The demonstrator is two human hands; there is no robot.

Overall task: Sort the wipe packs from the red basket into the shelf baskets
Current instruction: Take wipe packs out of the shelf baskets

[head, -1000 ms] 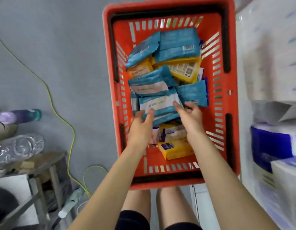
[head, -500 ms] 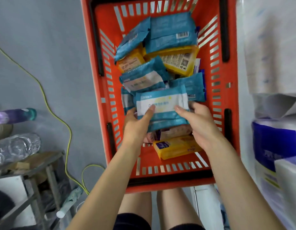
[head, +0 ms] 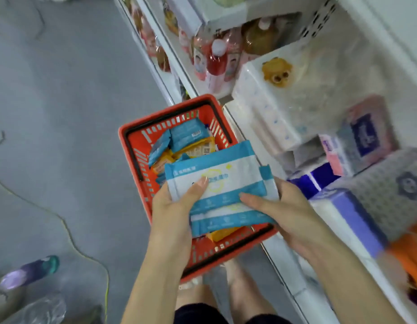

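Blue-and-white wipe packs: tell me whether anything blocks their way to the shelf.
Nothing visible stands between them. The left hand and right hand hold the stacked blue-and-white plastic wipe packs over the red plastic basket, beside the white shelf. But wrapped tissue packs fill that shelf stretch, and no shelf basket shows.

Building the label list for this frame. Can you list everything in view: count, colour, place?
held wipe packs: at least two, blue-white, stacked in both hands
red basket: one, red, on the floor by the shelf
blue packs: several, blue, in the basket
yellow packs: several, yellow-orange, in the basket
bottles: several, pink-red, shelf beyond the basket
tissue packs: several, white, blue, pink, grey, right shelf
purple bottle: one, purple, floor lower left
clear bottle: one, clear, lower left corner
cable: one, yellow-green, across the floor
left hand: one, fingers gripping the stack's left end
right hand: one, fingers gripping its right end
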